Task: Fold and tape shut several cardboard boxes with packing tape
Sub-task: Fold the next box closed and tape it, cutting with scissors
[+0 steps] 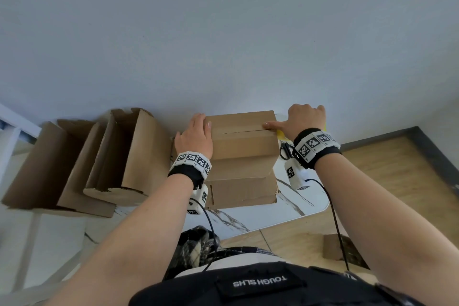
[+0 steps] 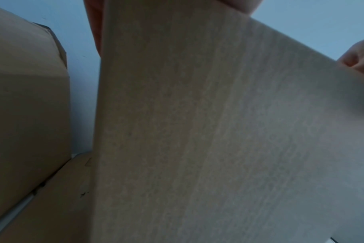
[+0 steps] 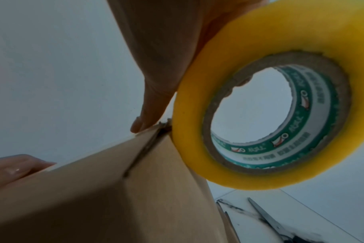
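Cardboard fills the middle of your view: the closed box (image 1: 244, 136) sits on top of a second flat-folded box (image 1: 242, 192), near the far edge of the white marbled table (image 1: 293, 206). Its two top flaps meet in a seam running left to right.

Your left hand (image 1: 196, 138) lies over the box's left top edge, fingers straight and close together, palm pressed against the cardboard; the left wrist view shows little more than that cardboard side close up.

Your right hand (image 1: 304, 119) is at the right end of the seam. Its thumb (image 1: 269, 125) lies flat on the seam, pressing down, while the other fingers curl over the yellow tape roll (image 3: 260, 102). The roll hangs just beside the box's right top edge, touching it in the right wrist view. Whether a strip of tape is already stuck to the flap, you cannot tell.

Black-handled scissors (image 1: 286, 150) lie on the table to the right of the box, under your right wrist, near the table's right edge.

Two open boxes (image 1: 99, 156) stand at the left end of the table, flaps up, the nearer one just beside your left hand.
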Available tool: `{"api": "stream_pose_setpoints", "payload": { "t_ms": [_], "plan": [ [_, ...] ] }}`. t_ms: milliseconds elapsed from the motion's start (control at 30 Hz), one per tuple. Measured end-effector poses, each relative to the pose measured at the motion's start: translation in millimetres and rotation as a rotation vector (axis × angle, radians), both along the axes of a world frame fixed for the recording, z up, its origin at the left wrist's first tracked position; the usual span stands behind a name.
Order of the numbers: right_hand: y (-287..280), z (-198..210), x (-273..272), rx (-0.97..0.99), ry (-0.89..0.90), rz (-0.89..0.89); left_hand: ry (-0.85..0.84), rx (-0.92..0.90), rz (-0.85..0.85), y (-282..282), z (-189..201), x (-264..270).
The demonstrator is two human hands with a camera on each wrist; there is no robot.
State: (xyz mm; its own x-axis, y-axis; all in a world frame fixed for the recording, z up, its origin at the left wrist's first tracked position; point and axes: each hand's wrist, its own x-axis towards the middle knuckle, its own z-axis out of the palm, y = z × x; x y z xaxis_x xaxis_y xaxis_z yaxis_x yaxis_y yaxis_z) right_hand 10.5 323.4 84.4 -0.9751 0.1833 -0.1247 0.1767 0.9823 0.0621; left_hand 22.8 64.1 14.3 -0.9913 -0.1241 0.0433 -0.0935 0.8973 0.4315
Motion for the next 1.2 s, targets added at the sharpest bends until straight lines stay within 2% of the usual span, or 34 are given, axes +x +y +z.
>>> {"api": "stream_pose_setpoints", "payload": {
  "t_ms": [300, 533, 633, 733, 833, 1033, 1200],
  "plan": [
    [4.1, -12.7, -1.9, -0.033, 0.006, -0.016, -0.036, -0.048, 0.008, 4.8, 5.2, -2.6],
    [5.0, -16.9, -4.7, 0.006, 0.006, 0.011, -0.105, -0.387, -0.003, 22.9, 15.6, -10.2],
    [5.9, -20.1, -5.9, 0.003, 0.008, 0.017, -0.153, -0.462, -0.040, 45.0, 20.0, -12.6],
    [7.8, -23.1, -5.8, 0.003, 0.019, 0.009, -0.172, -0.402, -0.105, 64.4, 15.7, -15.2],
    [10.6, -26.0, -4.8, -0.017, 0.027, -0.002, -0.208, -0.346, -0.089, 81.8, 15.8, -17.4],
    [14.8, -33.2, -6.8, -0.070, 0.035, 0.004, -0.235, -0.405, -0.179, 131.5, 16.9, -16.9],
    [27.5, -40.0, -3.7, -0.258, 0.072, 0.028, -0.238, -0.435, -0.231, 148.2, 16.8, -12.1]
  ]
}}
